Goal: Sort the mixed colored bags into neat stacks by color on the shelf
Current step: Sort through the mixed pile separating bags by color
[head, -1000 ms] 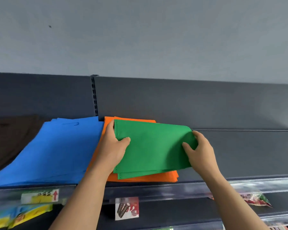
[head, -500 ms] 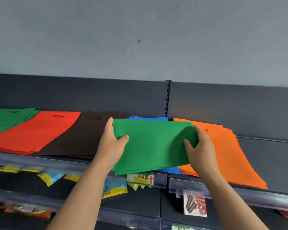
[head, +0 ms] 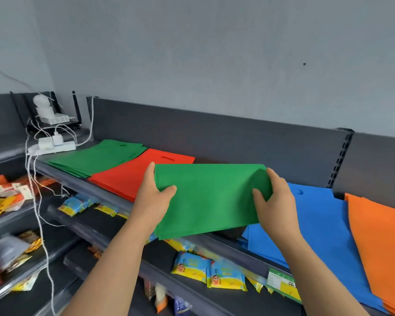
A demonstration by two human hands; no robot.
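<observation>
I hold a small stack of green bags [head: 210, 199] in the air in front of the top shelf [head: 78, 181]. My left hand [head: 154, 197] grips its left edge and my right hand [head: 273, 201] grips its right edge, thumbs on top. On the shelf lie a green stack [head: 96, 158] at the far left, then a red stack [head: 128, 176], a blue stack [head: 317, 229] and an orange stack [head: 381, 242] at the right. The held bags hide the shelf between red and blue.
A white power strip [head: 53, 147] with plugs, a router and hanging cables sits left of the green stack. Lower shelves hold yellow and blue snack packets [head: 208, 270]. The dark back panel [head: 214, 137] runs behind the stacks.
I have lifted the green bags off the orange stack and carried them leftward along the shelf. The view has swung left, bringing the green and red stacks closer.
</observation>
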